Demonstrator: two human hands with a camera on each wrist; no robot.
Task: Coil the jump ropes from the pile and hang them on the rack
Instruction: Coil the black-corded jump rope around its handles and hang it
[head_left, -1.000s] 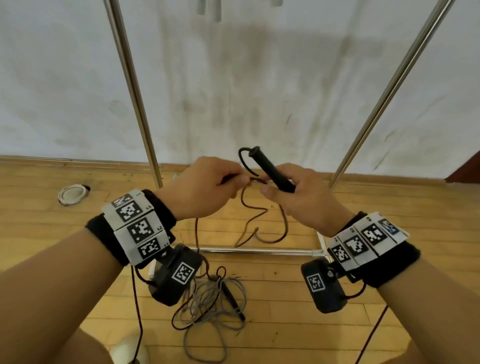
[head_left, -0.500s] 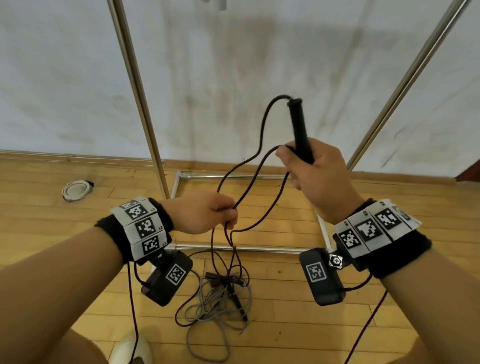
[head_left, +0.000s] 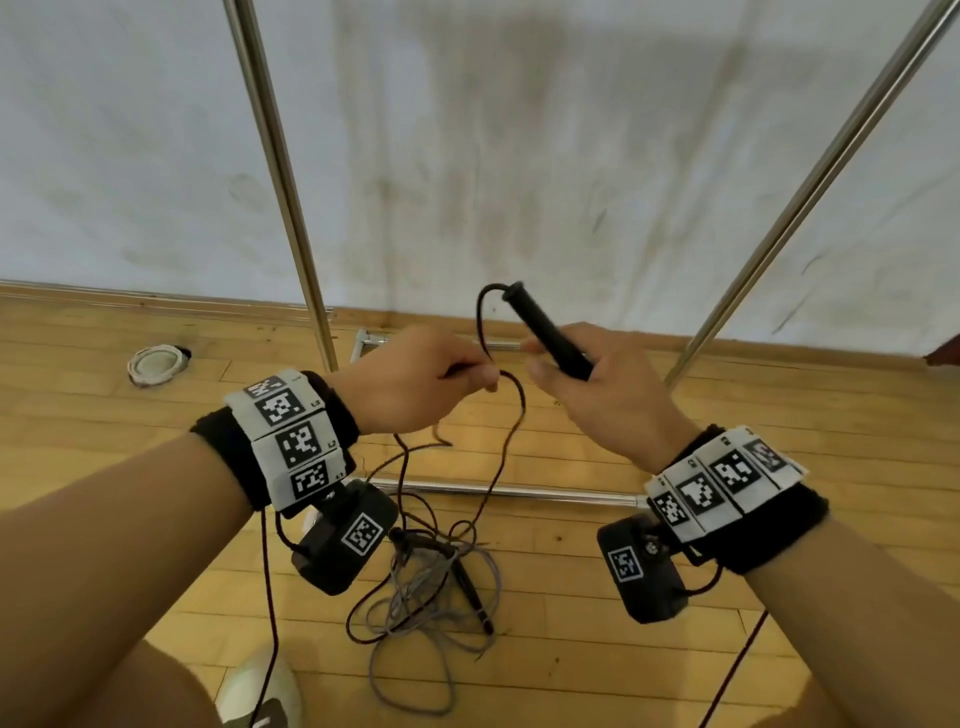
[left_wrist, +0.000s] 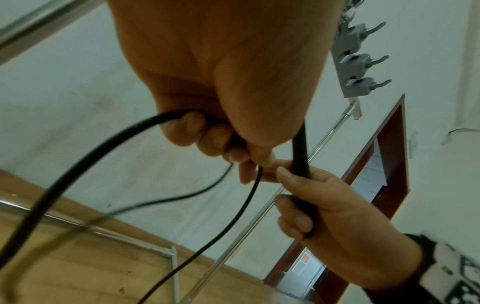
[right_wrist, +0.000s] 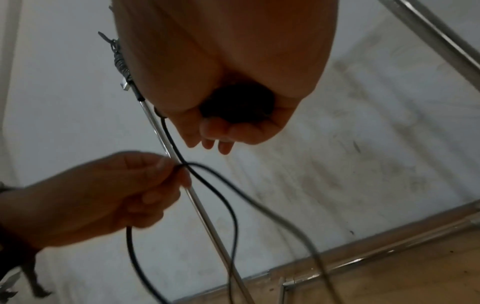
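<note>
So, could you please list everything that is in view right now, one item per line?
Black jump rope: one, black; handle gripped by the right hand, cord pinched by the left, the rest trailing to the floor.
Rope pile: one tangle, grey and dark cords with a black handle; on the floor below the hands.
Rack: one, silver metal; two uprights and base bars, against the wall.
Hooks: a grey row, high on the rack.
Round object: one, white; on the floor, far left.
Wooden floor: light brown.
Wall: white, scuffed.
Wrist cameras: two, black, under the marker bands.
Left hand: pinches the cord.
Right hand: grips the handle.
</note>
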